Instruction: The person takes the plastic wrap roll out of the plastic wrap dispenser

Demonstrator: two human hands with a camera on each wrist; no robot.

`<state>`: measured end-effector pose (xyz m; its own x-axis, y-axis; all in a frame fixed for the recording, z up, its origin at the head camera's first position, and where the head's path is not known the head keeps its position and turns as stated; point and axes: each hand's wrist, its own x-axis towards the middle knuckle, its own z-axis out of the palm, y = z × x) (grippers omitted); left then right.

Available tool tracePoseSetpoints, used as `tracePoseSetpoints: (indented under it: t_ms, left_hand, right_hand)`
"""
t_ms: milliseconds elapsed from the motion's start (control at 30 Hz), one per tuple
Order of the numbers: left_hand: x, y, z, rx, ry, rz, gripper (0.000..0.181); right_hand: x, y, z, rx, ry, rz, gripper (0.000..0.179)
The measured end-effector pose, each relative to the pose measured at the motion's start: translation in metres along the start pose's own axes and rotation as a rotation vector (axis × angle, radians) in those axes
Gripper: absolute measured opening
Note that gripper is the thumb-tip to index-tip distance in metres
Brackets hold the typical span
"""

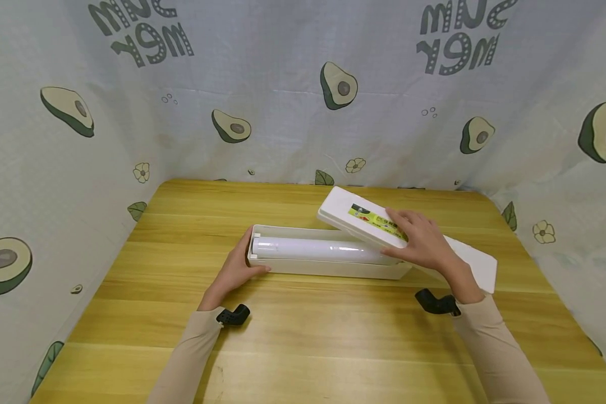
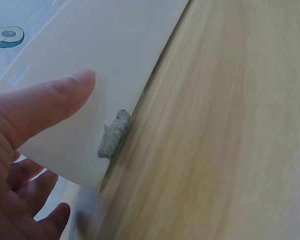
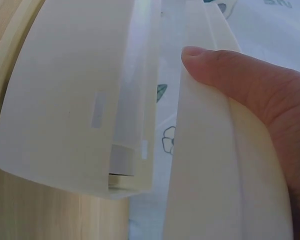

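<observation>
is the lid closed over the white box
No, the right hand holds the lid askew, leaving most of the white roll in the box uncovered.

Spreads as a yellow wood-grain counter (image 1: 303,336) on every side of the long white box (image 1: 328,268); carries that box directly, open side up, grain running roughly alongside.

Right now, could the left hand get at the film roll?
Probably yes: the left hand grips the white box, but most of the film roll lies uncovered; in the head view, the lid and right hand hide only its right end.
</observation>
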<state>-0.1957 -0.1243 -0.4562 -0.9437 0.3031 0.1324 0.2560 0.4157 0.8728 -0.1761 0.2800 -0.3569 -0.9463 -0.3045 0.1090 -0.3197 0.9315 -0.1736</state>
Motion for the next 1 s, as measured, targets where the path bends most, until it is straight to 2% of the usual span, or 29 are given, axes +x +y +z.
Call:
tracePoseSetpoints:
  t_ms: [167,200,433,533,700,800,900,1000]
  left_hand:
    - [0.001,0.000,0.000,-0.006,-0.009,0.003,0.104]
    - [0.002,-0.006,0.001,-0.007,-0.009,0.007,0.105]
    - [0.002,-0.003,0.003,-0.021,-0.009,-0.008,0.105]
    - [0.001,0.006,0.001,-0.014,-0.015,-0.007,0.104]
    - [-0.006,0.029,-0.006,-0.018,-0.034,0.000,0.101]
    - [-0.009,0.036,-0.008,-0.012,-0.037,0.002,0.098]
    - [-0.009,0.036,-0.008,-0.010,-0.038,0.000,0.098]
    - [-0.006,0.026,-0.005,-0.018,-0.033,-0.012,0.101]
  right_hand:
    - [-0.004,0.003,-0.002,-0.002,-0.010,0.015,0.094]
    - [-0.004,0.003,-0.002,-0.001,-0.012,0.019,0.094]
    - [-0.010,0.007,-0.007,-0.007,-0.024,0.033,0.095]
    - [-0.014,0.010,-0.009,-0.013,-0.021,0.036,0.095]
    - [-0.017,0.013,-0.010,-0.015,-0.015,0.041,0.095]
    - [-0.019,0.014,-0.011,-0.017,-0.013,0.040,0.095]
    - [-0.020,0.015,-0.012,-0.022,-0.007,0.045,0.096]
    - [-0.023,0.017,-0.014,-0.030,0.005,0.050,0.097]
